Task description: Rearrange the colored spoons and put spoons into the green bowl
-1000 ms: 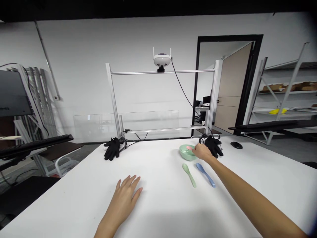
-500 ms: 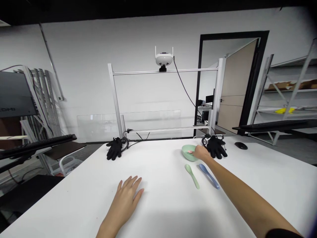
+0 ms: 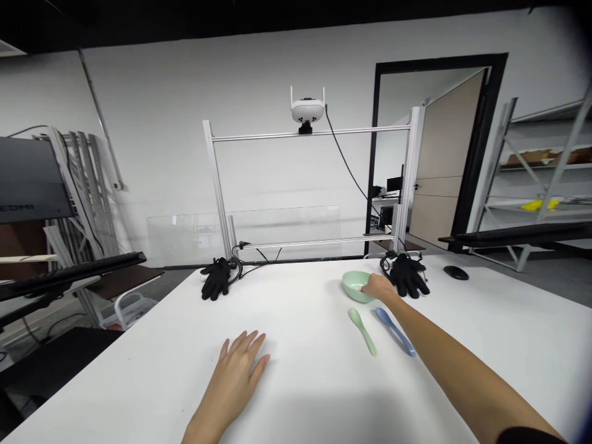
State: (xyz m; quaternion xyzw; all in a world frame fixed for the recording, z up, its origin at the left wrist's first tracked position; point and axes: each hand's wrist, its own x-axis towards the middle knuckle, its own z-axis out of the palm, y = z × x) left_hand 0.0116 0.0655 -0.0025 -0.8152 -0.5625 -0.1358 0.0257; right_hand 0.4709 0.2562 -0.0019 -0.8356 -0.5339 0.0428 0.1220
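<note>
My right hand [image 3: 380, 287] touches the bowl [image 3: 354, 285] at one o'clock, grip I cannot tell; left hand [image 3: 240, 365] lies flat, fingers spread.

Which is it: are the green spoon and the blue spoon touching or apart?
Apart. The head view shows bare white table between the green spoon and the blue spoon all along.

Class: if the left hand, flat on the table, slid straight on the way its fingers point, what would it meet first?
The left hand points between the left black glove and the green bowl, so the table looks free; first would probably be the metal frame at the far edge, depth unclear.
</note>
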